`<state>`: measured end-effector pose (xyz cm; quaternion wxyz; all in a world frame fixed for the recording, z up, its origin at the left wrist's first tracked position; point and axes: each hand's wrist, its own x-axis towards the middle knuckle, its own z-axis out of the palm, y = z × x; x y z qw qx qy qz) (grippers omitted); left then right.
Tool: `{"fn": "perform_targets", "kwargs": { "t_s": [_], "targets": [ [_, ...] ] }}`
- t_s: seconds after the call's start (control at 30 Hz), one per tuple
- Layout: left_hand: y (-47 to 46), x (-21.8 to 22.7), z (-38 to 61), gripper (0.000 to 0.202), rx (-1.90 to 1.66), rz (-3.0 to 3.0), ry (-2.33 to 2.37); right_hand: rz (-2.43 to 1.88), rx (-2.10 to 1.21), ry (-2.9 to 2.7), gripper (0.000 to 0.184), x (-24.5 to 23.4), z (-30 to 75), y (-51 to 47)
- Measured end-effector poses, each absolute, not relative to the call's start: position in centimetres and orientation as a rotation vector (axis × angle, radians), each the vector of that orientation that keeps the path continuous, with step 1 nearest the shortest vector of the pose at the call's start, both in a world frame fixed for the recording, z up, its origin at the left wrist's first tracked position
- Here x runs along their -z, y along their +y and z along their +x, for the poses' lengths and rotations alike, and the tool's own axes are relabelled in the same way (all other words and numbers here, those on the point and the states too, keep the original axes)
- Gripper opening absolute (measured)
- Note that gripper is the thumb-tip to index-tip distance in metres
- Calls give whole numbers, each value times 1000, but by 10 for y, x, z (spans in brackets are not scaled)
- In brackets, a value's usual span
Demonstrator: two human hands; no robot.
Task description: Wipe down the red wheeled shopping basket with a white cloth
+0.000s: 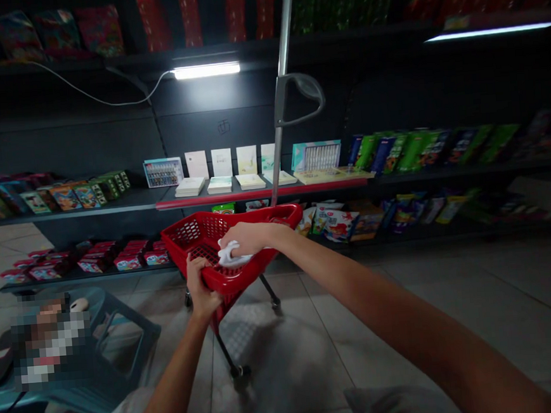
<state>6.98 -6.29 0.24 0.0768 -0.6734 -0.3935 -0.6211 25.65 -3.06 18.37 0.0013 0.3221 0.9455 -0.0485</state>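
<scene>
A red plastic shopping basket [196, 233] on wheels stands tilted on the tiled floor in front of me. Its grey telescopic handle [281, 85] rises behind it. My left hand [200, 292] is closed round the basket's near rim. My right hand [249, 237] reaches over the rim and is closed on a crumpled white cloth [228, 255], pressed against the inside of the basket.
Dark shelves [89, 211] run across the back, holding boxes, cards and packets, lit by a tube light [206, 70]. A teal plastic stool [119, 346] with small items stands at the lower left. Tiled floor [429, 283] stretches to the right.
</scene>
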Motion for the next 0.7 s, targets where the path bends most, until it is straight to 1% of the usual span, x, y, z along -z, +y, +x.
{"fn": "perform_targets", "kwargs": {
  "t_s": [0.07,0.17,0.27,0.37,0.43,0.57,0.7],
  "targets": [
    [-63,-2,68,37,1875,-2060,-1135,946,252,3145,29,-180,279,-26],
    [-64,-2,67,40,1834,-2122,-1157,1138,258,3286,35,-173,318,-9],
    [-63,-3,66,40,1792,-2130,-1229,1546,151,3256,32,-166,357,13],
    [-62,-4,65,40,1839,-2128,-1178,2073,78,3020,31,-157,391,26],
    [-61,-4,64,39,1885,-2114,-1131,2319,-17,2920,33,-147,405,26],
    [-61,-3,65,36,1966,-2071,-1074,2426,-260,3048,34,-127,401,7],
    [-59,-1,63,38,2039,-2015,-1033,2325,-231,3396,36,-118,366,-33]
  ]
}}
